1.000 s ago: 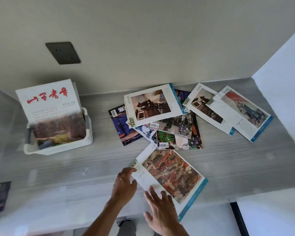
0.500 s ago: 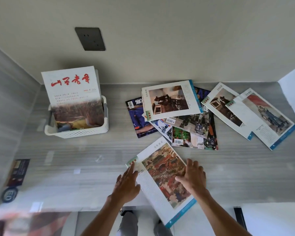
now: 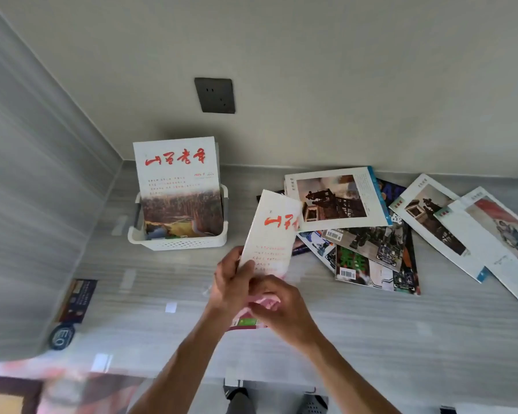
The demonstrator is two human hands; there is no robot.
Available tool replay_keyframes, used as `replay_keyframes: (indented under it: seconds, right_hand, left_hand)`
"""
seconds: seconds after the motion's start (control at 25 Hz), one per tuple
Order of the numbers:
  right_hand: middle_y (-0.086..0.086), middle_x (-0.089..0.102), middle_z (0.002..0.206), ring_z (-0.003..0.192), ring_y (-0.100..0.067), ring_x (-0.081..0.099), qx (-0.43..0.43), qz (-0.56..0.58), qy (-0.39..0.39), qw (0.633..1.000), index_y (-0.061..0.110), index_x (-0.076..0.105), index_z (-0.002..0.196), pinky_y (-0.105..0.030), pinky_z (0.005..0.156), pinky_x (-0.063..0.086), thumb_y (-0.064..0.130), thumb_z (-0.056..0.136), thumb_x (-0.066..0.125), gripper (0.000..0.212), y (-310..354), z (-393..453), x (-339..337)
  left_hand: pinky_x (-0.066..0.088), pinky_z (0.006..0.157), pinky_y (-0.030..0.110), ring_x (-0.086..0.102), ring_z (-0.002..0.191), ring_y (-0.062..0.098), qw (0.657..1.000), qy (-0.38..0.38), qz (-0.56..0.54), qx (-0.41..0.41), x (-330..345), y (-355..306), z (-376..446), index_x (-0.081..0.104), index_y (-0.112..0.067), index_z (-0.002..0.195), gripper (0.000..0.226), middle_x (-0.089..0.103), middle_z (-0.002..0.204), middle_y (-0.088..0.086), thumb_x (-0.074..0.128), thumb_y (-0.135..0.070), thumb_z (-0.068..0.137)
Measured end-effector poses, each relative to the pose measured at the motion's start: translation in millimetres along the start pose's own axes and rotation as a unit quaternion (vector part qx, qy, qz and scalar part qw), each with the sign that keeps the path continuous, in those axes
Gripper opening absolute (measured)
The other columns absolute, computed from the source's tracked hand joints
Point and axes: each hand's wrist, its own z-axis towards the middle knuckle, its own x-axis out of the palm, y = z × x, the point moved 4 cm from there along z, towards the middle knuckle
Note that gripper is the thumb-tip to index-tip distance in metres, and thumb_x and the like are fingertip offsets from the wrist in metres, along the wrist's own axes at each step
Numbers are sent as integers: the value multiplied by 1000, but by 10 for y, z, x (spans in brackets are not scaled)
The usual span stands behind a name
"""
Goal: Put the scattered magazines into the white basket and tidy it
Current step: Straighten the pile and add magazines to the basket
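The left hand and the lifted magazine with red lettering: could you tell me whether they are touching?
Touching. The head view shows the left hand wrapped over the lower left edge of the lifted magazine, fingers on its cover.

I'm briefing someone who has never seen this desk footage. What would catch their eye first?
Probably the white magazine with red brush lettering, held up by both hands, the left hand and right hand, in the middle above the grey desk. To its left, the white basket holds an upright magazine with the same red lettering. On the right lies a loose fan of overlapping magazines against the wall.
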Motion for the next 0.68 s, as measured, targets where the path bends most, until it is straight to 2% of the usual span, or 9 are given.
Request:
replay_keyframes:
  seconds: [0.08,0.12,0.2,0.24,0.32,0.4,0.48,0.6,0.68]
  right_hand:
    - [13,73,100,96,-8,68,45,64,-89,993,24,68,101,-24,77,51,21,73,74,28,-90,109,-250]
    - [18,69,110,105,-8,64,81,87,-135,984,29,63,113,-25,81,48,26,70,74,44,-163,172,-413]
    - [20,57,131,119,-9,52,136,171,-102,971,37,45,136,-34,93,39,25,64,76,79,-311,337,-643]
    - [15,58,133,119,-11,53,146,227,-50,962,42,42,138,-38,95,38,22,65,76,83,-353,424,-689]
    - [1,72,116,107,-14,65,144,253,27,956,36,59,124,-40,87,42,15,71,76,60,-358,543,-654]
    - [-4,77,98,92,-12,70,110,179,18,978,22,73,101,-33,82,46,6,79,70,27,-341,617,-517]
    - [-1,77,95,88,-9,71,73,138,-18,988,20,75,93,-21,76,50,9,78,69,19,-313,671,-389]
    - [13,73,107,91,-8,68,124,145,-21,981,34,63,111,-24,75,50,18,60,78,55,-314,781,-262]
    - [18,71,112,100,-9,68,170,154,25,973,34,55,121,-30,78,50,11,55,77,74,-361,795,-178]
  left_hand:
    - [52,66,48,60,77,28,996,-7,39,77,-149,-173,98,63,-1,101,26,67,92,30,53,-14,81]
    - [51,66,48,59,78,25,994,15,37,97,-214,-226,119,63,1,104,27,66,93,32,55,-13,83]
    - [55,74,47,65,88,24,993,71,-13,91,-377,-239,120,65,-1,109,25,69,99,28,59,-11,87]
    - [56,80,44,67,95,25,991,96,-43,78,-460,-214,105,65,-2,113,26,71,104,23,62,-9,88]
    - [58,86,39,69,104,27,991,95,-83,39,-641,-103,83,63,2,118,28,72,113,18,61,0,90]
    - [57,82,34,69,96,20,995,58,-76,18,-799,33,75,64,6,114,26,75,104,8,56,10,90]
    - [52,76,35,65,87,20,998,40,-51,11,-879,152,68,65,11,108,22,74,90,7,57,13,88]
    - [43,77,43,55,88,27,996,58,-60,16,-972,208,44,65,12,102,25,64,92,18,60,-2,83]
    - [42,72,36,55,80,22,994,85,-56,34,-1022,126,46,68,8,97,22,63,83,12,60,-7,83]
